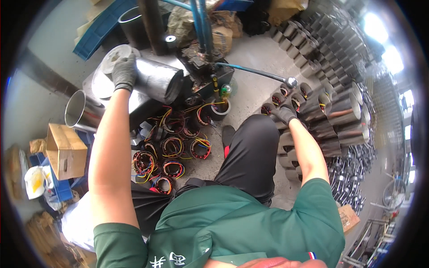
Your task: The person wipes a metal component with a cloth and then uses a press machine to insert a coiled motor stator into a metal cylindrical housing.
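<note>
My left hand (124, 71), in a dark grey glove, grips the top of a shiny metal motor housing (156, 80) that lies tilted on its side over a round metal plate (100, 85). My right hand (284, 114), also gloved, rests on the rim of a metal cylinder with coloured wires inside (278, 99), at the near end of a row of such cylinders. Between my arms, on the floor by my knee, lie several wound stator cores (172, 147) with red, yellow and black wires.
A press with a long metal lever (257, 71) stands ahead. Rows of metal cylinders (339, 107) fill the right side. Left are another open cylinder (80, 111), a cardboard box (67, 149), blue crates (100, 29) and a dark tube (132, 24).
</note>
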Available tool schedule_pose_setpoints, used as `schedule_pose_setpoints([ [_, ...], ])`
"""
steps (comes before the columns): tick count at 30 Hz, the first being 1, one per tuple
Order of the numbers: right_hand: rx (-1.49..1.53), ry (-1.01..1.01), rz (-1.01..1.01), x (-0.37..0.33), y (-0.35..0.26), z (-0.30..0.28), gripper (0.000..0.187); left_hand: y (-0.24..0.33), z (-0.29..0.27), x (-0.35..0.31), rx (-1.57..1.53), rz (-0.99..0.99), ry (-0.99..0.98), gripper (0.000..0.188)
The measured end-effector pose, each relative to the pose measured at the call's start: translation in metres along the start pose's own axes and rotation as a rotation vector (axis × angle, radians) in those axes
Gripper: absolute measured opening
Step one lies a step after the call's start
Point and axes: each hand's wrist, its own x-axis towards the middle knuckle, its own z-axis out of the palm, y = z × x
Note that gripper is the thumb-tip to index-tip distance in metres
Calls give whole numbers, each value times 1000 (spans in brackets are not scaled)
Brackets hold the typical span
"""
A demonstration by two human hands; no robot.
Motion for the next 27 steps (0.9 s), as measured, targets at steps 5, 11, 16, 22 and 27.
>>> schedule_pose_setpoints([
  [5, -363, 6, -134, -55, -25, -67, 58, 41, -7, -5, 187, 39, -6, 35],
  [11, 295, 92, -988, -141, -206, -137, 33, 48, -22, -3, -603, -387, -49, 37],
  [16, 1595, -589, -549, -119, -343, -85, 33, 62, -42, -56, -841, -341, 258, 47],
  [22, 1990, -440, -389, -147, -427, -83, 62, 41, -10, -116, -1837, -752, -251, 36],
  [27, 1996, -474, -275, -152, -434, -85, 62, 60, -15, -111, -1978, -915, -328, 36],
])
